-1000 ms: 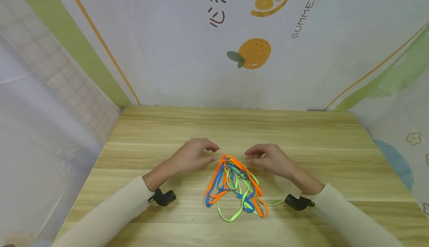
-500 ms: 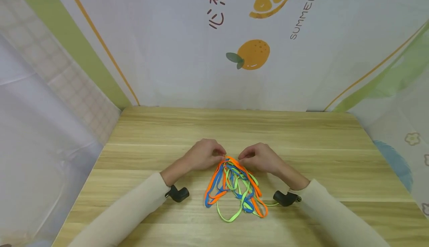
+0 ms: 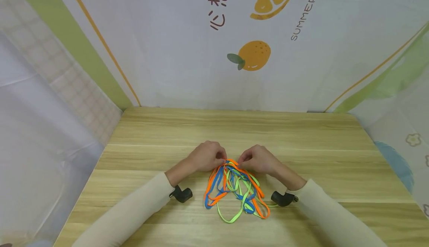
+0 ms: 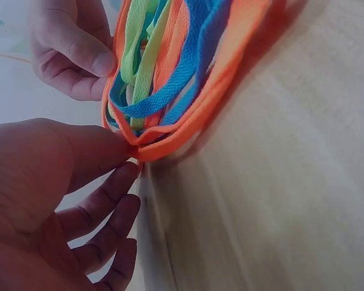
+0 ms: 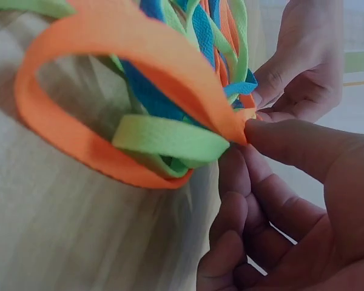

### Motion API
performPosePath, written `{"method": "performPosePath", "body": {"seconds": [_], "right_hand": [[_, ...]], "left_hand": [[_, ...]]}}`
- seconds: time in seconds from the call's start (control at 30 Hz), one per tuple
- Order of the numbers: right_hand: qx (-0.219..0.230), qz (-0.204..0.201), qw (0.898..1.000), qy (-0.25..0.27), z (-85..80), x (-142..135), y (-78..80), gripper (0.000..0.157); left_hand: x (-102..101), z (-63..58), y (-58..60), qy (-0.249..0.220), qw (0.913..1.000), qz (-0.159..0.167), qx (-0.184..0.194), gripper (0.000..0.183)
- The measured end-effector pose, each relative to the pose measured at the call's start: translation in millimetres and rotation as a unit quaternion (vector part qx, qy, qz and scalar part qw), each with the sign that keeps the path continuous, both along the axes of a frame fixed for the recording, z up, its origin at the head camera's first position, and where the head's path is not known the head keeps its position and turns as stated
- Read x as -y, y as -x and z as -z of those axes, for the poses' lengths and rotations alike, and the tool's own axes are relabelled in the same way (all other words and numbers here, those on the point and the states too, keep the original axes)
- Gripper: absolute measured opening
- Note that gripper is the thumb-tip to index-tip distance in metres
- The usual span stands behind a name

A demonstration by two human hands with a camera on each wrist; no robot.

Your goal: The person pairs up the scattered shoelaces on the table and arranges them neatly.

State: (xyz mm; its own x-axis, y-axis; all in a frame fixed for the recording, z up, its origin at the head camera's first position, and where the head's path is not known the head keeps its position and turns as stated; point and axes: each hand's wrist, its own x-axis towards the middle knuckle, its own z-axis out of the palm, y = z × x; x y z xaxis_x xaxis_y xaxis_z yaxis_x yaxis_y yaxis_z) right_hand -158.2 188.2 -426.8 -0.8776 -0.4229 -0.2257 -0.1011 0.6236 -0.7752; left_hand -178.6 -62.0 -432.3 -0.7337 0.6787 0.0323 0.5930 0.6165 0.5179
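ok my left hand (image 3: 208,155) and right hand (image 3: 259,160) each pinch orange lace (image 4: 176,143), but the 3-colour tangle (image 3: 248,192) looks barely started, nothing separated yet

Two hands: left hand (image 3: 207,157), right hand (image 3: 259,160). Two pale sleeves (image 3: 130,211), two black wrist mounts (image 3: 183,195). One surface (image 3: 154,127). Between its left and right edges, one tangle of flat laces (image 3: 247,193), three colours; lace count hard to tell through overlaps. Beyond far edge: one printed orange (image 3: 256,56), one printed slice (image 3: 264,4), two printed characters (image 3: 218,21).
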Motion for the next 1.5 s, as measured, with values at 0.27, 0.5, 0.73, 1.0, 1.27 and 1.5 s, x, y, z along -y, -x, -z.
{"method": "performPosePath", "body": {"seconds": [0.27, 0.5, 0.73, 1.0, 1.27, 1.5], "right_hand": [[0.015, -0.005, 1.0, 0.018, -1.7, -2.6, -0.9, 0.007], [0.062, -0.001, 0.996, 0.065, -7.3, -9.3, -1.2, 0.015], [0.092, -0.026, 0.99, 0.099, -9.9, -17.6, -1.5, 0.02], [0.102, -0.039, 0.989, 0.103, -13.7, -33.1, -2.9, 0.02], [0.098, -0.032, 0.99, 0.101, -21.2, -48.9, -5.4, 0.022], [0.097, -0.017, 0.989, 0.112, -28.1, -65.5, -7.6, 0.025]], "left_hand": [[4.6, 3.3, 1.9, -0.057, 0.9975, -0.009, 0.041, 0.006], [11.9, -2.5, -2.0, -0.125, 0.9815, -0.018, 0.144, 0.008], [17.8, -8.6, -8.0, -0.154, 0.9693, -0.021, 0.19, 0.01], [26.0, -12.6, -12.2, -0.161, 0.9663, -0.02, 0.2, 0.013], [39.4, -17.9, -14.9, -0.166, 0.9647, -0.033, 0.201, 0.012], [51.7, -19.7, -16.3, -0.17, 0.9628, -0.039, 0.206, 0.018]]}}
